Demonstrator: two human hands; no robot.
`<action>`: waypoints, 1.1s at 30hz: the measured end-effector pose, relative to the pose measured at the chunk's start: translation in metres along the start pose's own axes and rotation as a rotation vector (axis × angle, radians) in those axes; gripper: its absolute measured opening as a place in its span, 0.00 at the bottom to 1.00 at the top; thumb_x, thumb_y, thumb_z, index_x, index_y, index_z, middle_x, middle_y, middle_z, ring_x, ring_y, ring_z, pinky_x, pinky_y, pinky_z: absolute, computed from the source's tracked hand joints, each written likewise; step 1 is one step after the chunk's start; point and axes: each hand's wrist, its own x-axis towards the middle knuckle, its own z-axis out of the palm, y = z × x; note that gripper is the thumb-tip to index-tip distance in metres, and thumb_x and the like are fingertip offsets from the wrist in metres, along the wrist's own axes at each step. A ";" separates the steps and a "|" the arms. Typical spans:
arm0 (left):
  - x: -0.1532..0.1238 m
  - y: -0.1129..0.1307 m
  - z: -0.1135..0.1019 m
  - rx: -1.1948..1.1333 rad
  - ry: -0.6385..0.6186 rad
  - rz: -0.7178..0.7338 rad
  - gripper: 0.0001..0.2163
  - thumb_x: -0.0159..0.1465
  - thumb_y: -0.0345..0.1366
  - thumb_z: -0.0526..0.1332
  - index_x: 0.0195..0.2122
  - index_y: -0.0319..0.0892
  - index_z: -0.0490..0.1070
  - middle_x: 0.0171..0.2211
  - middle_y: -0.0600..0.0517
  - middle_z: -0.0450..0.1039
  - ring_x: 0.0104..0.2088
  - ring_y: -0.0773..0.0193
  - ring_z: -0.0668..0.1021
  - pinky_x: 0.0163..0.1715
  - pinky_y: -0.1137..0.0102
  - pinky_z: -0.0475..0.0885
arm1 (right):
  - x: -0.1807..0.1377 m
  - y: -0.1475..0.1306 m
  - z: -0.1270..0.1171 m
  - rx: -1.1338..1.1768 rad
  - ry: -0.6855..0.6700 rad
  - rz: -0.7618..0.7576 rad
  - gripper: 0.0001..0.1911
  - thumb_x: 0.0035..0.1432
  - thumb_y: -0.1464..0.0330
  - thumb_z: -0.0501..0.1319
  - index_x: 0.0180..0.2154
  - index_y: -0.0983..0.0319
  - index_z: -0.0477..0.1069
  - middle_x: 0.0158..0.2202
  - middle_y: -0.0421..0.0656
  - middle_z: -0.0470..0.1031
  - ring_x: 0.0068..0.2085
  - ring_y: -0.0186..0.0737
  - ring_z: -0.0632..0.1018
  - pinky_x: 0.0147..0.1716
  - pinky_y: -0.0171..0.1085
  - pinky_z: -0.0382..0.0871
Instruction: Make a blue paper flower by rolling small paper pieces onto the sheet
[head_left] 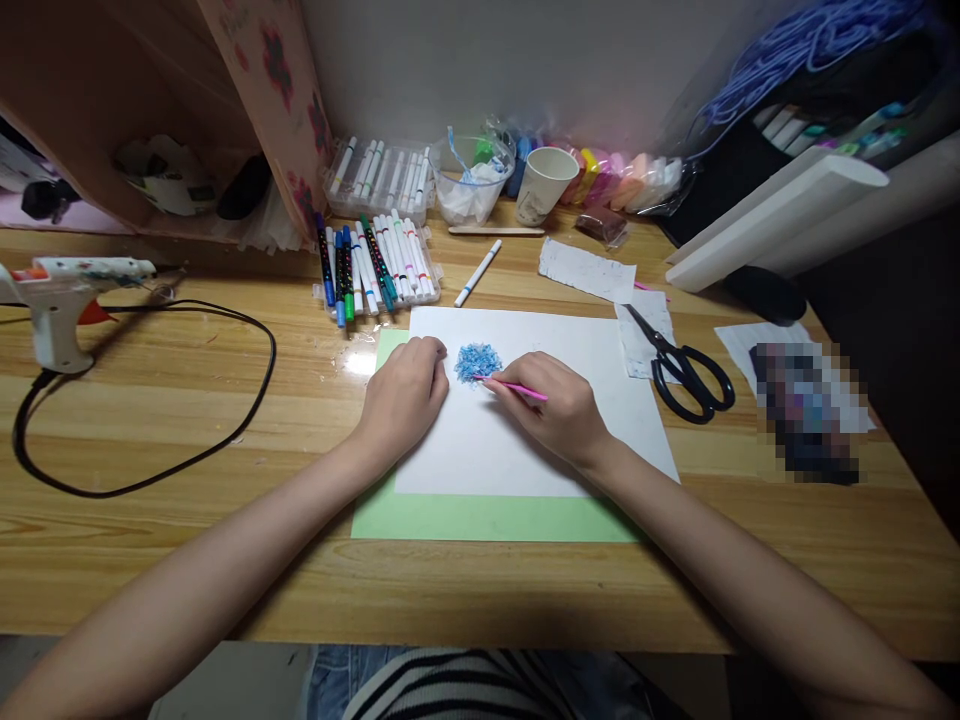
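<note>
A small mound of blue and pale-blue shreds [478, 361] lies on a white sheet of paper [480, 450]. My right hand [553, 405] pinches a thin pink stick [525, 389], its tip touching the lower edge of the mound. To the left, my left hand [405, 392] rests on the sheet's left edge with its fingers curled in. Nothing shows in that hand, and its fingertips are partly hidden. Beneath the white sheet is a light green sheet [480, 518], sticking out along the front and left.
A glue gun [64, 310] with a looped black cord lies at left. Behind the paper are markers [375, 265], a clear plastic tub [472, 190] and a paper cup [545, 185]. Black-handled scissors [686, 375] lie at right, near rolled paper [780, 225].
</note>
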 end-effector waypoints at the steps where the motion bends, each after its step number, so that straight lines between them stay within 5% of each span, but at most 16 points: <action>1: 0.000 0.000 0.000 0.000 0.000 0.000 0.07 0.65 0.30 0.51 0.41 0.41 0.66 0.37 0.48 0.74 0.37 0.59 0.73 0.34 0.67 0.64 | 0.000 0.000 0.001 -0.012 0.006 -0.003 0.08 0.62 0.69 0.57 0.29 0.61 0.66 0.25 0.43 0.73 0.28 0.37 0.71 0.29 0.37 0.66; 11: 0.001 0.000 0.000 0.009 0.002 0.008 0.07 0.65 0.30 0.51 0.41 0.41 0.66 0.36 0.48 0.73 0.37 0.59 0.73 0.35 0.66 0.65 | 0.007 -0.004 0.010 -0.107 0.055 0.035 0.15 0.62 0.67 0.57 0.24 0.58 0.57 0.21 0.39 0.63 0.25 0.37 0.64 0.27 0.36 0.58; 21: 0.000 0.000 0.000 -0.001 0.002 0.000 0.07 0.64 0.30 0.51 0.41 0.41 0.66 0.35 0.48 0.73 0.37 0.59 0.73 0.35 0.67 0.65 | 0.013 -0.009 0.013 -0.008 0.117 0.247 0.18 0.61 0.68 0.57 0.22 0.58 0.53 0.21 0.36 0.60 0.24 0.34 0.62 0.24 0.35 0.54; 33: 0.000 -0.001 -0.001 -0.005 -0.001 -0.001 0.07 0.64 0.30 0.51 0.41 0.42 0.66 0.36 0.48 0.73 0.37 0.58 0.74 0.34 0.66 0.66 | 0.002 -0.012 -0.006 0.144 0.225 0.313 0.15 0.59 0.68 0.60 0.22 0.60 0.60 0.21 0.36 0.61 0.23 0.32 0.63 0.24 0.34 0.58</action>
